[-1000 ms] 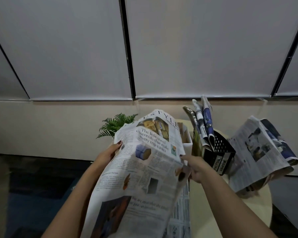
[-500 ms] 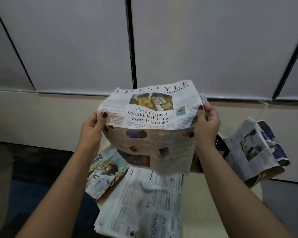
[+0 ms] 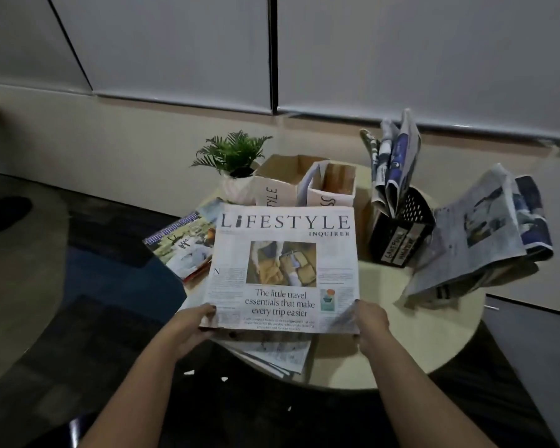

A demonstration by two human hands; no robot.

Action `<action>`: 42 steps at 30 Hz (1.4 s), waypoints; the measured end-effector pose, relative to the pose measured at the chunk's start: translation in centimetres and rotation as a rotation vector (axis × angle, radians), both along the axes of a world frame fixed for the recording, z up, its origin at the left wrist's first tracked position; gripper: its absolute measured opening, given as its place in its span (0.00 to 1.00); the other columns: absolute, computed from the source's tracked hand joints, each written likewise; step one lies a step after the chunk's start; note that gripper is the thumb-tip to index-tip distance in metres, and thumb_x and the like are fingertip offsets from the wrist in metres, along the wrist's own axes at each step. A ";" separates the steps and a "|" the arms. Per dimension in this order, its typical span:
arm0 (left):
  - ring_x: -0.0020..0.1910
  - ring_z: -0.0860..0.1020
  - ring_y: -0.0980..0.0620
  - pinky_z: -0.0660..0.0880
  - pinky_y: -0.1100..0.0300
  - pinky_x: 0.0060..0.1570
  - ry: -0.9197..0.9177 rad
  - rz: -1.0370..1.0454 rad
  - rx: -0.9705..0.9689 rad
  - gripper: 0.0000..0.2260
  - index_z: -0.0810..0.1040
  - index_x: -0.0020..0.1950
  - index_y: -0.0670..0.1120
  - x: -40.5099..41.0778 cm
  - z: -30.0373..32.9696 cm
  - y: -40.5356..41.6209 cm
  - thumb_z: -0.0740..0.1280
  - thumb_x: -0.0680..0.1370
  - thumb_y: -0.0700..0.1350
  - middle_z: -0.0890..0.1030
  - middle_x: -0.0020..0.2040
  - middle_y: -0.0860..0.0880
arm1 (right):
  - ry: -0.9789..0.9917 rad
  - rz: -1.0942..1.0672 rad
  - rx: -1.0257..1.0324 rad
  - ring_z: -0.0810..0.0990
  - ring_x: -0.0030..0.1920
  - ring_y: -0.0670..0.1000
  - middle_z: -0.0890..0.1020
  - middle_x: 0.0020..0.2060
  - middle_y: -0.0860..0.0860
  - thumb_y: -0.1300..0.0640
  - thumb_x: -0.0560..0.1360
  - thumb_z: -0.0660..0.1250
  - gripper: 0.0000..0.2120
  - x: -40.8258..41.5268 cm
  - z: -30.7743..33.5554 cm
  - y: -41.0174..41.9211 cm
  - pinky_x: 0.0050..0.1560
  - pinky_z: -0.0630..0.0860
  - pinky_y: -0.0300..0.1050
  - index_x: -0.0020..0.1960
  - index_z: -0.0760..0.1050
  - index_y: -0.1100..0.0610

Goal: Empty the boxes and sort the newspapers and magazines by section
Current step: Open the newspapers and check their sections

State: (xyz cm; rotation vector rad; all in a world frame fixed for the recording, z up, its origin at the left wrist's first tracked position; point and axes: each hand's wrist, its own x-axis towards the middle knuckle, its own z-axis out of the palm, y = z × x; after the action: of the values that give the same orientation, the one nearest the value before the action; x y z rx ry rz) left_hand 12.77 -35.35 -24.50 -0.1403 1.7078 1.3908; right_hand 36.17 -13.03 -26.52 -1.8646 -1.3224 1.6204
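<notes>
A folded Lifestyle newspaper section (image 3: 283, 270) lies flat above the round table, front page up. My left hand (image 3: 193, 324) grips its near left corner and my right hand (image 3: 370, 321) grips its near right corner. Under it lies another newspaper (image 3: 278, 354), partly hidden. A magazine (image 3: 183, 244) rests at the table's left edge. Two open cardboard boxes (image 3: 280, 176) (image 3: 332, 185) with section labels stand behind the paper. A black perforated bin (image 3: 401, 234) holds upright folded papers (image 3: 393, 163).
A small potted fern (image 3: 232, 156) stands at the back left of the table (image 3: 401, 350). A loose newspaper (image 3: 479, 234) hangs over the table's right edge. Dark floor surrounds the table; a wall with blinds lies behind.
The Lifestyle section was held up, unfolded, in front of me; now it is folded in half and lowered flat over the table, with both hands on its near edge.
</notes>
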 end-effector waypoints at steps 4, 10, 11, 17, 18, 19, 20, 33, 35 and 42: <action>0.53 0.77 0.44 0.81 0.54 0.38 -0.021 0.069 -0.010 0.07 0.74 0.55 0.35 1.0 0.0 0.5 0.63 0.77 0.30 0.75 0.60 0.38 | 0.057 -0.085 -0.013 0.79 0.52 0.62 0.79 0.56 0.64 0.61 0.77 0.60 0.14 0.6 -0.1 0.4 0.57 0.77 0.59 0.57 0.75 0.67; 0.57 0.73 0.41 0.82 0.43 0.41 -0.119 0.022 0.148 0.35 0.58 0.75 0.48 2.2 1.3 1.5 0.63 0.74 0.24 0.66 0.65 0.36 | 0.618 -0.393 -0.187 0.81 0.49 0.58 0.79 0.56 0.61 0.58 0.75 0.70 0.24 -0.4 1.7 -1.2 0.41 0.79 0.50 0.67 0.67 0.64; 0.55 0.75 0.41 0.81 0.41 0.45 -0.119 -0.086 0.127 0.37 0.57 0.76 0.51 2.6 1.6 1.7 0.65 0.73 0.25 0.69 0.65 0.34 | 0.619 -0.301 -0.240 0.82 0.48 0.57 0.81 0.53 0.60 0.57 0.76 0.69 0.20 -0.6 1.9 -1.8 0.42 0.79 0.50 0.64 0.70 0.63; 0.53 0.82 0.38 0.82 0.46 0.42 -0.131 -0.409 0.143 0.33 0.62 0.70 0.52 5.0 2.7 3.9 0.72 0.71 0.32 0.82 0.57 0.39 | 0.432 -0.088 -0.199 0.80 0.49 0.59 0.81 0.52 0.61 0.69 0.79 0.58 0.12 0.0 1.6 -1.6 0.46 0.79 0.54 0.60 0.72 0.62; 0.55 0.81 0.37 0.82 0.45 0.44 -0.097 -0.329 0.140 0.35 0.60 0.72 0.53 4.8 2.6 4.3 0.73 0.72 0.33 0.81 0.60 0.39 | 0.382 -0.056 -0.179 0.80 0.49 0.59 0.81 0.52 0.62 0.68 0.79 0.58 0.11 1.0 1.8 -0.7 0.49 0.78 0.55 0.59 0.73 0.63; 0.57 0.80 0.36 0.81 0.43 0.47 -0.056 -0.240 0.119 0.39 0.57 0.75 0.53 4.5 2.4 4.7 0.73 0.72 0.34 0.77 0.64 0.39 | 0.331 -0.019 -0.164 0.80 0.48 0.59 0.82 0.51 0.62 0.68 0.78 0.59 0.11 2.1 2.1 0.4 0.49 0.78 0.55 0.58 0.74 0.64; 0.58 0.78 0.36 0.80 0.44 0.48 -0.026 -0.176 0.088 0.43 0.52 0.78 0.54 4.3 2.2 5.1 0.73 0.72 0.34 0.71 0.69 0.38 | 0.283 0.021 -0.153 0.81 0.47 0.59 0.82 0.49 0.61 0.68 0.78 0.60 0.10 3.5 2.3 1.5 0.48 0.79 0.55 0.58 0.74 0.64; 0.36 0.77 0.54 0.76 0.60 0.37 0.526 -1.099 -0.278 0.38 0.57 0.77 0.52 12.3 -2.5 11.1 0.73 0.72 0.43 0.79 0.42 0.48 | -0.698 0.211 0.719 0.69 0.62 0.61 0.65 0.69 0.59 0.55 0.72 0.71 0.37 10.2 1.6 3.9 0.55 0.73 0.54 0.74 0.55 0.57; 0.44 0.77 0.57 0.76 0.63 0.43 0.684 -1.116 -0.287 0.33 0.63 0.75 0.52 13.0 -3.1 11.6 0.73 0.73 0.48 0.78 0.51 0.51 | -0.807 0.364 0.768 0.60 0.70 0.61 0.57 0.75 0.58 0.53 0.73 0.68 0.36 9.7 0.8 3.0 0.67 0.65 0.55 0.76 0.53 0.54; 0.78 0.43 0.47 0.45 0.41 0.74 1.081 -1.256 -0.480 0.26 0.42 0.78 0.59 11.2 -5.8 11.3 0.49 0.83 0.56 0.41 0.79 0.56 | -0.690 1.093 0.573 0.43 0.77 0.61 0.43 0.79 0.48 0.41 0.80 0.51 0.27 7.3 -3.8 0.7 0.75 0.48 0.61 0.77 0.48 0.42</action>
State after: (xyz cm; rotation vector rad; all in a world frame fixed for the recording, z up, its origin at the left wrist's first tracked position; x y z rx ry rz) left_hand 23.96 -24.09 -30.28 1.3996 2.2010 -0.0060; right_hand 43.52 -12.33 -30.34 -1.3797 -3.0474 0.6463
